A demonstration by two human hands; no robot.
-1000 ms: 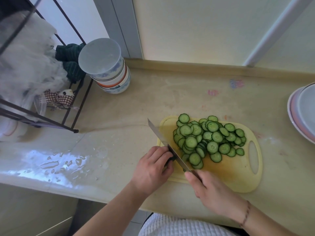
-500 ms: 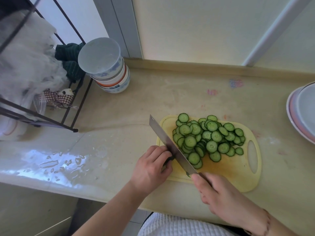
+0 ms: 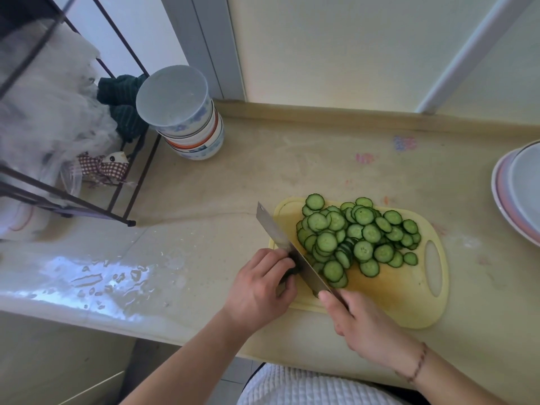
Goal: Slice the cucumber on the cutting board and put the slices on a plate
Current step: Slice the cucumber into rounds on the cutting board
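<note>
Here, far left: wire rack point(image 3: 73, 182) stuffed with plastic bags, stack of bowls point(image 3: 187, 118) just beside it, both well apart from the work. Further right, left hand point(image 3: 260, 290) at the board's left edge, fingers curled over the last dark stub of cucumber point(image 3: 293, 268), most of it hidden under the fingertips. Hard against those knuckles, the knife point(image 3: 292, 252), blade angled across the cutting board point(image 3: 388, 290), handle clamped in the right hand point(image 3: 359, 325). Hands close together, one on each side of the blade.

Then the slices point(image 3: 356, 238), heaped in an overlapping pile across the board's middle and far side. Probably light, wet and slick, bendy when thin, prone to sticking to the steel and to each other. Little left to hold on the stub: short, round, likely to roll or skid, so best pinned from above with fingertips tucked back from the edge.

For moving the slices, better scooped in bunches from underneath, or swept onto the flat of the blade, than pinched singly. At the far right edge, plate point(image 3: 502, 197) with a bowl point(image 3: 529, 182) on it, well apart from the board.
</note>
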